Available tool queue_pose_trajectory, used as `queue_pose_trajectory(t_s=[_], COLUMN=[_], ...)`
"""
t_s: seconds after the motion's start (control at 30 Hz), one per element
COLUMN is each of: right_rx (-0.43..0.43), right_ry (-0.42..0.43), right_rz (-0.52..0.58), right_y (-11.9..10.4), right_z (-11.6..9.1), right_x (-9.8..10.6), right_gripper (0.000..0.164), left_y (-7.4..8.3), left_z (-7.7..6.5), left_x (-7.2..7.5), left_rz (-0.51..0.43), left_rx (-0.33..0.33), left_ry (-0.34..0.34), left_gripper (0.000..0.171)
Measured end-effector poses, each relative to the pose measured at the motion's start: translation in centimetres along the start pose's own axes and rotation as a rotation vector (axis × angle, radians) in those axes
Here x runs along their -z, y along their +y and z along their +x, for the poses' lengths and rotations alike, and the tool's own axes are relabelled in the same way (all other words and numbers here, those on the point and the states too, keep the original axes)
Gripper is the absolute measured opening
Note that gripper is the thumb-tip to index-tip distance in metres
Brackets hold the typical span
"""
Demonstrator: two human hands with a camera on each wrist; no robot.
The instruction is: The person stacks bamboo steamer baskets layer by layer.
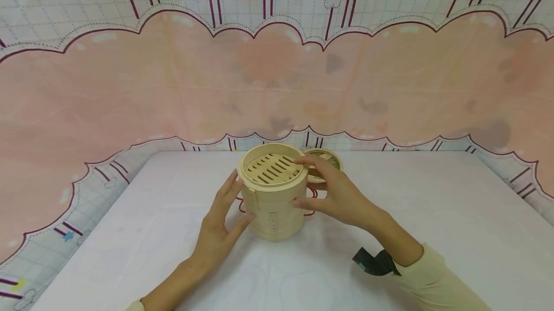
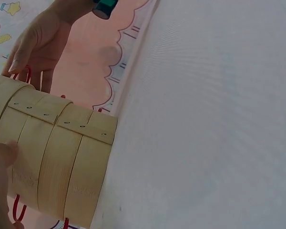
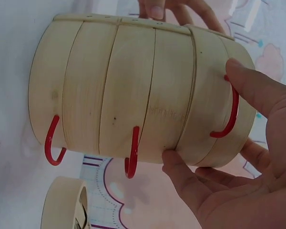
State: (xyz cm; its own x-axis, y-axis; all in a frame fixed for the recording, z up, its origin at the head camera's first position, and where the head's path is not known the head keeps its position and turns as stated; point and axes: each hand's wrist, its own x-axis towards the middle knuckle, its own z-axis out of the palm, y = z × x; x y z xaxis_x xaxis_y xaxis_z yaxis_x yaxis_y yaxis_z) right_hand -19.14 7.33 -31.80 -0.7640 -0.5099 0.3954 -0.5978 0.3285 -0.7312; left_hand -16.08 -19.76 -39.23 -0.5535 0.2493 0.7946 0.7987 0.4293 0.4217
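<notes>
A stack of bamboo steamer baskets (image 1: 274,210) stands upright on the white table, its slotted rack showing at the top. Red loop handles (image 3: 134,152) stick out from its sides. My left hand (image 1: 216,224) holds the stack's upper left side, fingertips near the rim and thumb at the front. On the opposite side, my right hand (image 1: 342,193) grips the upper basket, with fingers over the rim and thumb lower on the wall. In the right wrist view, one fingertip lies by the uppermost red handle (image 3: 233,112).
A smaller round bamboo piece (image 1: 335,157) with a woven inside sits behind the stack to the right, partly hidden by the right hand. A dark strap (image 1: 375,261) is around the right wrist. A patterned cloth backdrop (image 1: 216,90) rises behind the white table (image 1: 411,195).
</notes>
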Motion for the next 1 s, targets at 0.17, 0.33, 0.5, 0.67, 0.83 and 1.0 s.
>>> queue_pose_trajectory(t_s=[0.17, 0.33, 0.5, 0.67, 0.83, 1.0], right_rx=[-0.02, -0.003, 0.026, 0.047, 0.051, 0.051], right_ry=[-0.009, -0.028, -0.036, -0.052, -0.058, -0.057], right_rz=[-0.001, 0.002, -0.002, -0.008, -0.019, -0.044], right_y=[0.1, 0.3, 0.4, 0.6, 0.7, 0.7], right_z=[-0.1, 0.0, 0.0, 0.1, 0.1, 0.2], right_x=[0.3, 0.7, 0.8, 1.0, 1.2, 1.4], right_gripper=[0.076, 0.073, 0.069, 0.064, 0.061, 0.061], left_y=[-0.1, -0.2, -0.2, 0.2, 0.5, 0.4], left_z=[0.2, 0.4, 0.7, 1.3, 1.7, 1.7], left_x=[0.1, 0.4, 0.8, 1.5, 1.6, 1.5], left_rz=[0.019, 0.024, 0.006, -0.014, -0.016, -0.01], left_rx=[0.001, 0.033, 0.072, 0.174, 0.203, 0.196], left_ry=[0.002, 0.004, 0.005, -0.018, -0.051, -0.056], left_gripper=[0.082, 0.083, 0.084, 0.085, 0.083, 0.083])
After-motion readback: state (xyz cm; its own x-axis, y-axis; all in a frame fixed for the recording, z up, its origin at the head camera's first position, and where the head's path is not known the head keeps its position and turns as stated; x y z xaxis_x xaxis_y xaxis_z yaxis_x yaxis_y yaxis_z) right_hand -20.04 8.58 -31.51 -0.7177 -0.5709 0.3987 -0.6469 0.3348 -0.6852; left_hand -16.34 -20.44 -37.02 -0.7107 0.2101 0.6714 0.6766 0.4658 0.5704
